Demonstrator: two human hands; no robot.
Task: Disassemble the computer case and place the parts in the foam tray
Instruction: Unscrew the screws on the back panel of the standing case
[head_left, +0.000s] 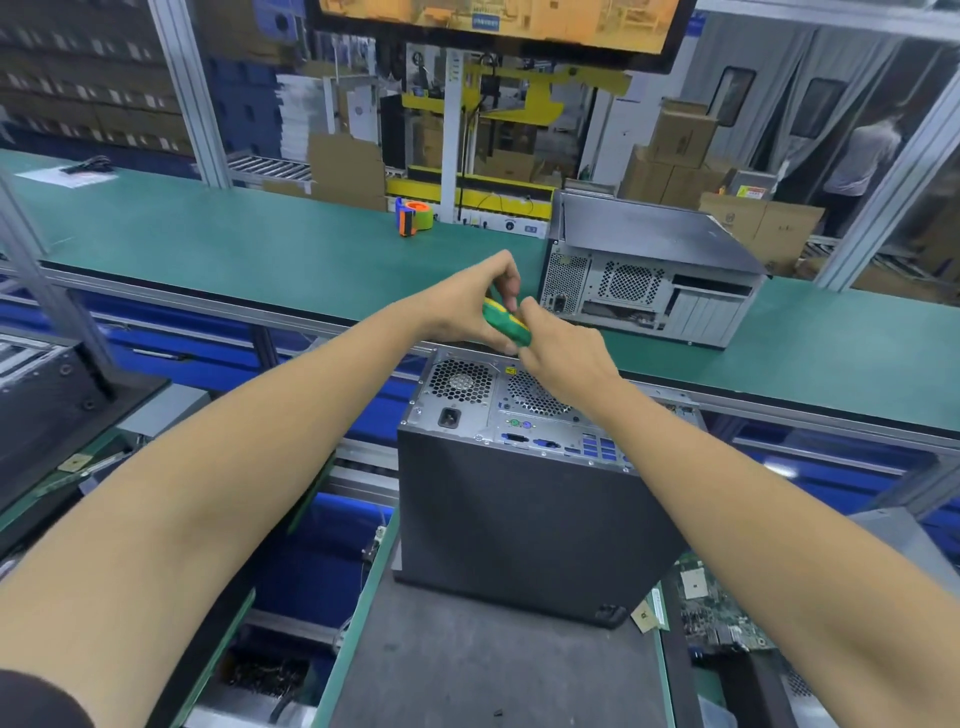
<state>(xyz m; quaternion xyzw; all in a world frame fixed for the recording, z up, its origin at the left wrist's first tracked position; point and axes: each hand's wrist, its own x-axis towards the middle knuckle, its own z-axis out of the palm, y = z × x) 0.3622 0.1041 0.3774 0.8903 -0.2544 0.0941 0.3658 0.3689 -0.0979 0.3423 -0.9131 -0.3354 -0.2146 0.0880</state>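
Head view — screwdriver (506, 322) above case (519, 514) edge

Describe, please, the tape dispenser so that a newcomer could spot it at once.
Find the long green conveyor belt beyond the hands. At its far edge, left of the grey computer case, stands the tape dispenser. Its orange, blue and green colours are unique there.
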